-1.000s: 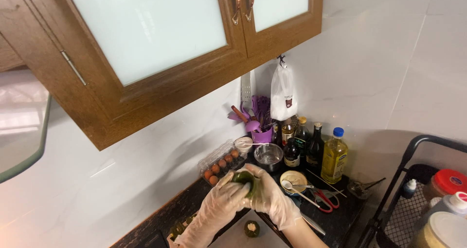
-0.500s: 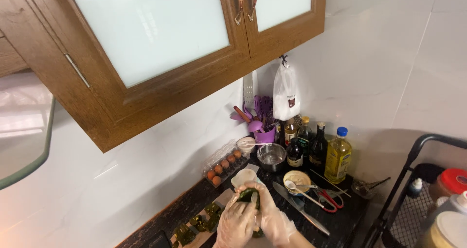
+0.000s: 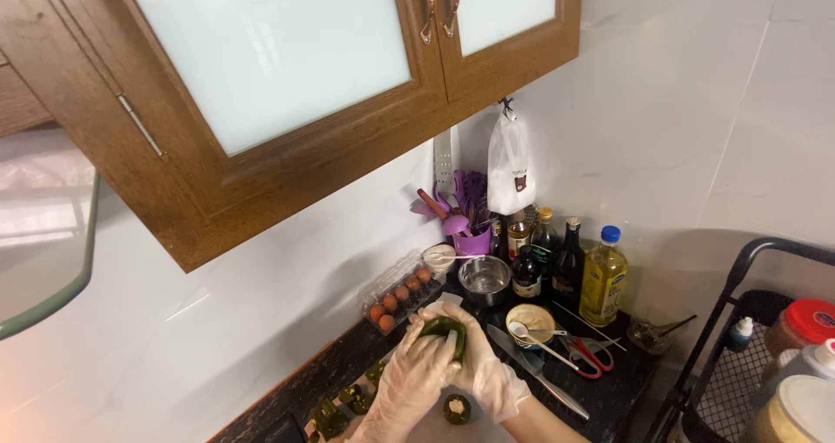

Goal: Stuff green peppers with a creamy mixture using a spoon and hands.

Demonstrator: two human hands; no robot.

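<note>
Both my hands wear clear plastic gloves and meet over the dark counter. My left hand (image 3: 407, 384) and my right hand (image 3: 481, 372) wrap together around a green vegetable piece (image 3: 444, 330), held above the counter. Another short green piece (image 3: 456, 408) stands on a white board (image 3: 435, 427) just below my hands. Several more green pieces (image 3: 344, 406) lie to the left along the counter's back edge.
An egg carton (image 3: 398, 293), a steel bowl (image 3: 484, 277), a small bowl with a white spoon (image 3: 531, 323), a knife (image 3: 532, 370) and red scissors (image 3: 584, 354) lie around. Bottles (image 3: 602, 275) and a purple utensil holder (image 3: 470, 234) line the wall. A black rack (image 3: 765, 339) stands right; a wooden cabinet (image 3: 287, 86) hangs overhead.
My hands stay clasped on the green piece and shifted slightly down and right over the second. The camera view moved a little, showing more green pieces at the left.
</note>
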